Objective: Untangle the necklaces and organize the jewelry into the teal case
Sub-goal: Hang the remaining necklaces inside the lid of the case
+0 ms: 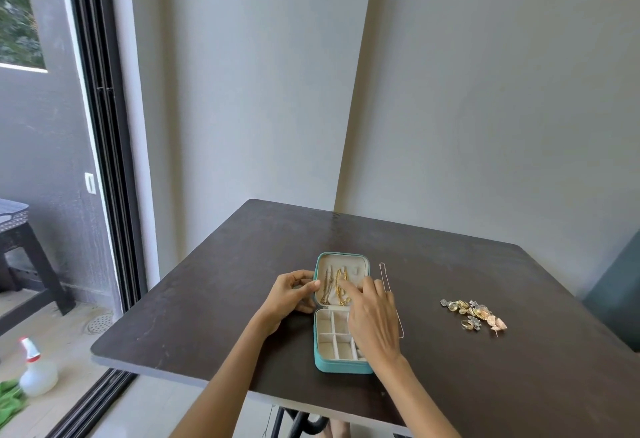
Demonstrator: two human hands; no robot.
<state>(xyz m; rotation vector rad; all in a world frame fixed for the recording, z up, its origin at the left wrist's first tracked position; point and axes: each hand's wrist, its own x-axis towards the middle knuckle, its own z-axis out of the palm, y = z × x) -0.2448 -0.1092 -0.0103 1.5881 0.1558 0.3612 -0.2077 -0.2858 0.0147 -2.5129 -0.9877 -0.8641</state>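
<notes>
The teal case (341, 366) lay open on the dark table (214, 299), its lid half farther from the person and its divided tray half nearer. 2 gold necklaces (335, 286) lay side by side in the lid's cream lining. The left hand (292, 295) held the lid's left edge, thumb and fingers curled around the rim. The right hand (372, 309) reached over the tray into the lid — fingers extended and slightly apart, fingertips (341, 286) touching the gold chains. A thin silver necklace (389, 294) lay stretched out just right of the case. Well apart to the right sat a small pile of rings and earrings (472, 314).
</notes>
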